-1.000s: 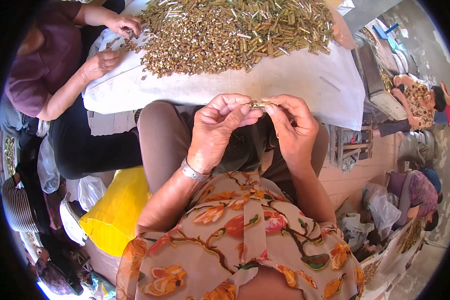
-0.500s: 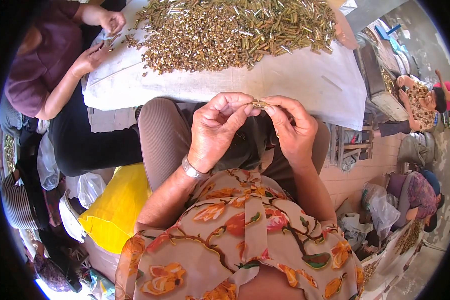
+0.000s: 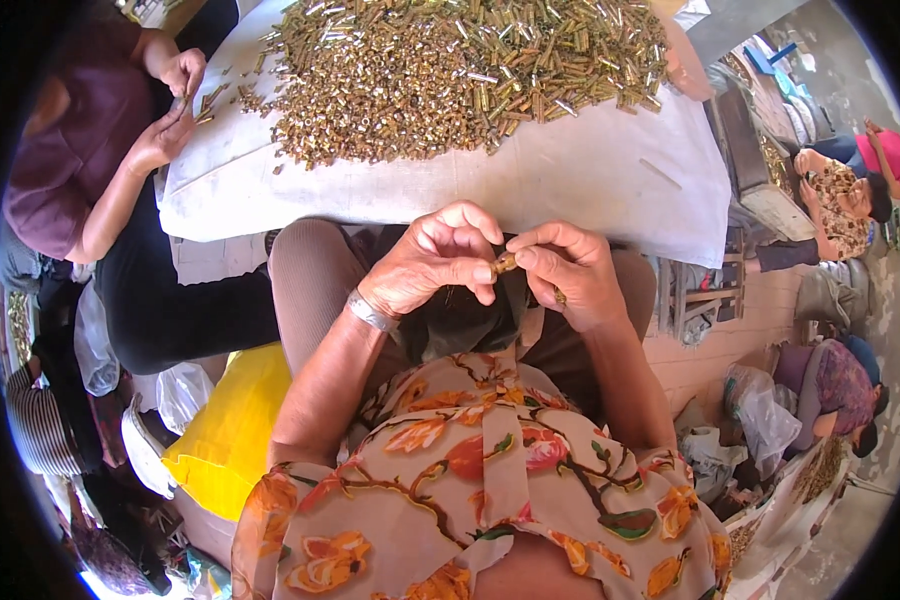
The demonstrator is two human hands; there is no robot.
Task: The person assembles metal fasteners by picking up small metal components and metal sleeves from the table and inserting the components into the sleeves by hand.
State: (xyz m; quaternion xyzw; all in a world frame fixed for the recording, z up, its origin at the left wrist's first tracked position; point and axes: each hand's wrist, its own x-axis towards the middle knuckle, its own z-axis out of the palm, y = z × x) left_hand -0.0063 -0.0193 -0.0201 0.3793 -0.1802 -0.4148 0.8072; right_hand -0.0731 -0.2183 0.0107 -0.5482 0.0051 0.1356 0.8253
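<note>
1. Two hands meet over the person's lap, just below the edge of the table. The left hand (image 3: 432, 262) and right hand (image 3: 568, 272) pinch one small brass piece (image 3: 504, 264) between them.
2. Left hand's fingers (image 3: 470, 232) are curled in tight, with the thumb and fingertips pressed on the near end of the piece. Right hand has thumb and forefinger closed on the other end. So both grips are clamped on that same little piece, and it sits right between the fingertips, held up off the lap.
3. There's a metal bracelet (image 3: 371, 311) on the left wrist and a ring (image 3: 560, 295) on a right finger.
4. Up on the table, a white cloth (image 3: 590, 180) carries a huge heap of brass tubes (image 3: 470, 70), well apart from the hands.
5. On the left, another person in a maroon top has their own hands (image 3: 170, 100) at the corner of the cloth, by a few loose pieces.
6. A yellow bag (image 3: 232, 430) sits by the person's left knee. More people sit over on the right side.
</note>
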